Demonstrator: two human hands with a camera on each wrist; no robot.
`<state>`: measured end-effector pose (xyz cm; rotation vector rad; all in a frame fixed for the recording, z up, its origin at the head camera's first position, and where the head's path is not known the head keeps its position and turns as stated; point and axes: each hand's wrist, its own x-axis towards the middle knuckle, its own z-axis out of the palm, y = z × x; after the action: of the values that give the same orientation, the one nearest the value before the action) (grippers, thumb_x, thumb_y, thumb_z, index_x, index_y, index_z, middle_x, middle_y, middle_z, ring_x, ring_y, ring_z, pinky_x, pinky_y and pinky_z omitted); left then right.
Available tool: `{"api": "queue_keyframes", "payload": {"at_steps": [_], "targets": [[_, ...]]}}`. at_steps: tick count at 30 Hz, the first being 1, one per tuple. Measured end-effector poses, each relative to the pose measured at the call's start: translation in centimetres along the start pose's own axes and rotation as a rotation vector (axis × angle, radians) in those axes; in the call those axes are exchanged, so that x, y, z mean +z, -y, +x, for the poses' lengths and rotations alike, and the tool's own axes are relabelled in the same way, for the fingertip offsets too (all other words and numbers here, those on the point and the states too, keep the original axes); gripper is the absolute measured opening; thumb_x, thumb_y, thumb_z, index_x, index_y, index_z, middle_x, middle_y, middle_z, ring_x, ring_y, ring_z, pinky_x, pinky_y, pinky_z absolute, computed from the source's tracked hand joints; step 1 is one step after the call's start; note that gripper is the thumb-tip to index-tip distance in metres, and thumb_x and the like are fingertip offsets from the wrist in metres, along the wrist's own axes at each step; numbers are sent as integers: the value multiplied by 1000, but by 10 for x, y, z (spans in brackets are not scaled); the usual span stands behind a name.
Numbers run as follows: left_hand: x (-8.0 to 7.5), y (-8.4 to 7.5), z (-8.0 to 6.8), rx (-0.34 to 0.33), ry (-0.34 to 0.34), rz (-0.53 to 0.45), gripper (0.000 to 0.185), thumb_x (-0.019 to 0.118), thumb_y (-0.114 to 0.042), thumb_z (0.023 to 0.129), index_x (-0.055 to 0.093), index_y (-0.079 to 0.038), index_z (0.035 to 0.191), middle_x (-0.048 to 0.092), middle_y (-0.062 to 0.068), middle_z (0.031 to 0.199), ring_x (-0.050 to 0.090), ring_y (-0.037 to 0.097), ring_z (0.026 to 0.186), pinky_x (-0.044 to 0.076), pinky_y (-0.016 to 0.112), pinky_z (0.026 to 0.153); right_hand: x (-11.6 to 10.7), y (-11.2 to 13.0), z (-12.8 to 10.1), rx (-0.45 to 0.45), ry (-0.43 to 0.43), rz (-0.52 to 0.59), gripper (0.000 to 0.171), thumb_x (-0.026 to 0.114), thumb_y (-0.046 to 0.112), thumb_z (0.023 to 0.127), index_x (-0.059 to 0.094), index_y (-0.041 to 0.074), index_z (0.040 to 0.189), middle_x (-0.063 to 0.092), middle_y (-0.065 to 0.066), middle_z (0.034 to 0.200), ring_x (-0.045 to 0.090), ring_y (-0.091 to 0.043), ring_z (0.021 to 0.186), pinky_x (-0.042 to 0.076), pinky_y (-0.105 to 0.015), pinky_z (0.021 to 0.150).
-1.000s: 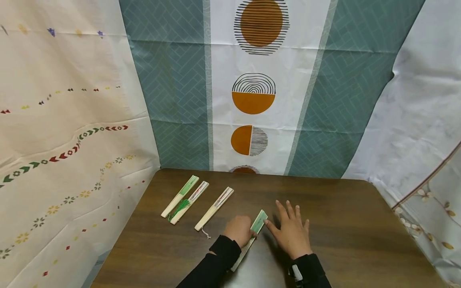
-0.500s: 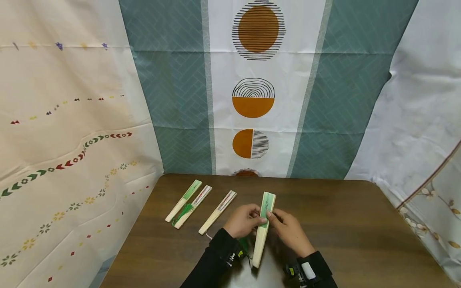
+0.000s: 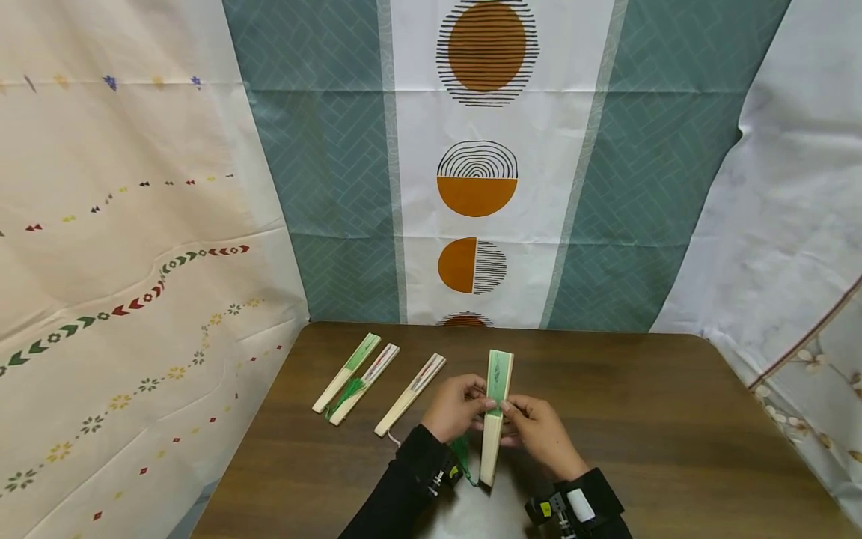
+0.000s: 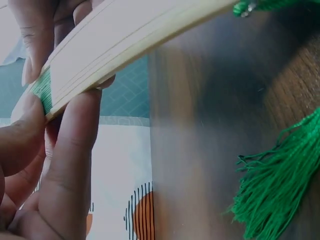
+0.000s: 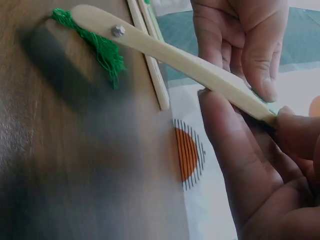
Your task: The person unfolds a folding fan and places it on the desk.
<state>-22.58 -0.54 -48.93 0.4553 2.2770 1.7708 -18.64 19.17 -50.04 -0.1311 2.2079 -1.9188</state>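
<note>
A folded hand fan stands nearly upright in the head view, pale wooden ribs below and a green band above. My left hand pinches its left edge between thumb and fingers. On the opposite edge my right hand pinches it at about the same height. From the pivot end hangs a green tassel, large in the left wrist view. A metal rivet shows near that end in the right wrist view. The fan's lower end is raised off the table, its ribs closed together.
Three more folded fans lie slanted on the brown table to the left: one green-topped, one with a green tassel across it, one with a white cord. Patterned cloth hangs behind the table.
The fan lay on the table a second ago, left hand on it, right hand spread beside it. Both hands have since lifted it, turned it more upright and gripped its two edges.
</note>
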Motion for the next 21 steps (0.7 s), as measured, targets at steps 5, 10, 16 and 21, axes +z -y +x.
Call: {"api": "queue_keyframes", "payload": {"at_steps": [5,10,16,21], "targets": [[-1,-3,-2,-12,-23,-14,12,79,0,105,77,4,115,75,16,100,72,15,80,75,44,68,6,0,1,25,-63,3,35,56,12,121,68,-16,138,82,-27,121,86,-29,104,74,-32,78],[0,-2,0,-39,-43,-26,11,81,2,103,76,5,113,75,14,98,75,16,76,73,39,61,10,0,1,47,-123,7,31,58,11,119,71,-14,132,84,-23,113,86,-26,97,74,-32,74],[1,-2,1,-64,-50,-43,10,81,1,103,76,4,111,75,11,97,77,14,74,72,36,60,12,1,2,58,-182,3,26,60,10,118,73,-12,121,85,-18,103,84,-23,89,74,-34,71],[2,-2,1,-75,-57,-65,10,81,2,103,77,4,113,74,9,97,73,12,74,72,35,60,12,2,1,64,-215,7,24,61,9,118,74,-11,116,85,-18,100,84,-24,87,74,-35,69]]}}
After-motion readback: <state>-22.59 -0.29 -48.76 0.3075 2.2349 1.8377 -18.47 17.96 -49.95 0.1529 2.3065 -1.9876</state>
